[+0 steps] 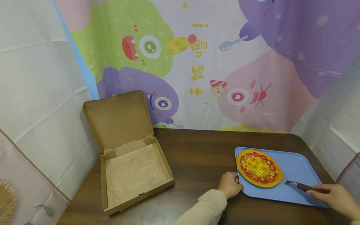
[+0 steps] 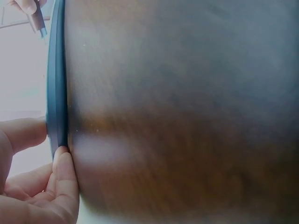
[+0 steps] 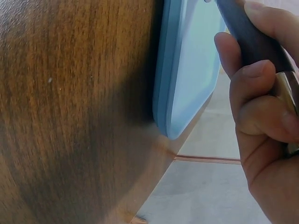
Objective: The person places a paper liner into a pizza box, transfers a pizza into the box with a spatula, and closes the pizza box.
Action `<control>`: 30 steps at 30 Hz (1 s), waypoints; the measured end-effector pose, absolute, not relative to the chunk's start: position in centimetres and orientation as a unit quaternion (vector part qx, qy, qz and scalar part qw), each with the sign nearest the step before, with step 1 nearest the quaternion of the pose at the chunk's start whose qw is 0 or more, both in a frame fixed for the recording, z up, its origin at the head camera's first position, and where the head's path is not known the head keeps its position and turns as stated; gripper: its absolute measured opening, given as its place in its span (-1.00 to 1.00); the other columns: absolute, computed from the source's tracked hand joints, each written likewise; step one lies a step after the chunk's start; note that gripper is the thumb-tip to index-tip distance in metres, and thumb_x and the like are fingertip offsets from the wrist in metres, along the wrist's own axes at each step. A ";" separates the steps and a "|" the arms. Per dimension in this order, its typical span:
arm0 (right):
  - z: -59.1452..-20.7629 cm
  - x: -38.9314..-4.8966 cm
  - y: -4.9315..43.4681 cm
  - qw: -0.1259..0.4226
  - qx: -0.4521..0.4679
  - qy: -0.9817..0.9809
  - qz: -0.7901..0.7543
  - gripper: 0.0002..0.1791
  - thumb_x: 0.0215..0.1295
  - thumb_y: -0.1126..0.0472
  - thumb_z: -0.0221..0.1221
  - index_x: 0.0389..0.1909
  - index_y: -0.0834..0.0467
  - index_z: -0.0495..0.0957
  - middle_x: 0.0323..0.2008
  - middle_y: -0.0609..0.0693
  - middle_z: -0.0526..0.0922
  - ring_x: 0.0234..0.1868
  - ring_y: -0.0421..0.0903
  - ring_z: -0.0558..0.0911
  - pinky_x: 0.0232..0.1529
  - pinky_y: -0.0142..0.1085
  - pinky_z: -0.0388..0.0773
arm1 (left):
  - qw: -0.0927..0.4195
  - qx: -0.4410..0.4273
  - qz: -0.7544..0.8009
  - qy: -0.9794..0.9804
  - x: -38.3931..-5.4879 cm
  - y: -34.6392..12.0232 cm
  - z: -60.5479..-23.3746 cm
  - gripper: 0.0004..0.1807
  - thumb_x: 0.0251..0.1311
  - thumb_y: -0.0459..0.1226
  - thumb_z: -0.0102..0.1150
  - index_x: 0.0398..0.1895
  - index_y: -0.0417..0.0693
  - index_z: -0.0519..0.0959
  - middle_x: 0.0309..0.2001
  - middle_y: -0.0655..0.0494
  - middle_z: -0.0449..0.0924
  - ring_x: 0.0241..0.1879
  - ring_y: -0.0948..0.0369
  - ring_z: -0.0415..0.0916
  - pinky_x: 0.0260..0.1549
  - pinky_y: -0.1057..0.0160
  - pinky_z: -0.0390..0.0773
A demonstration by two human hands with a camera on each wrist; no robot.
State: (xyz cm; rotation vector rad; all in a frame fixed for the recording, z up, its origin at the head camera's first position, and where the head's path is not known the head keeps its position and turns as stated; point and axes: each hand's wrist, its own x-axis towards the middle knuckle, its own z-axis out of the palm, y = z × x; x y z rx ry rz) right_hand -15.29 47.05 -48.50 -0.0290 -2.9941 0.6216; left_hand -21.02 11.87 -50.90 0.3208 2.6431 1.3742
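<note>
Sideways yellow lettering [image 1: 197, 72] "干饭噜!" on the cartoon-printed curtain [image 1: 182, 70]

Cartoon cloth [image 1: 194, 72] behind brown wood-grain table [image 1: 197, 156]; pale side walls [image 1: 36, 78]

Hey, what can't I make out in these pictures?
Most of the spatula blade: head view, covered by the pizza.
Outer face of the box lid: head view, turned away.
Straw-coloured shape: head view, cut off by the left edge.
Area beyond the tray rim: left wrist view, washed out white.
</note>
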 end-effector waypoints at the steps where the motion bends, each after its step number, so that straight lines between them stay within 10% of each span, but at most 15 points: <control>1: -48.5 -15.3 47.0 0.043 -0.011 -0.979 0.201 -0.58 0.11 0.01 0.40 -0.30 0.35 0.73 -0.46 0.12 0.71 -0.54 -0.42 0.31 -0.54 -0.43 0.30 | 0.073 0.107 0.458 0.879 -21.0 11.9 -50.9 -0.80 -0.06 -0.37 0.40 -0.31 -0.15 0.66 -0.65 0.33 0.25 -0.62 0.42 0.19 -0.58 0.50 0.24; 30: -47.9 -17.1 44.5 -0.003 -0.017 -0.980 0.201 -0.51 0.13 -0.05 0.37 -0.23 0.36 0.72 -0.43 0.08 0.72 -0.51 -0.33 0.37 -0.52 -0.41 0.35 | 0.087 0.098 0.456 0.880 -21.2 12.0 -51.1 -0.62 -0.04 -0.34 0.41 -0.07 -0.23 0.67 -0.62 0.33 0.31 -0.58 0.42 0.26 -0.44 0.52 0.36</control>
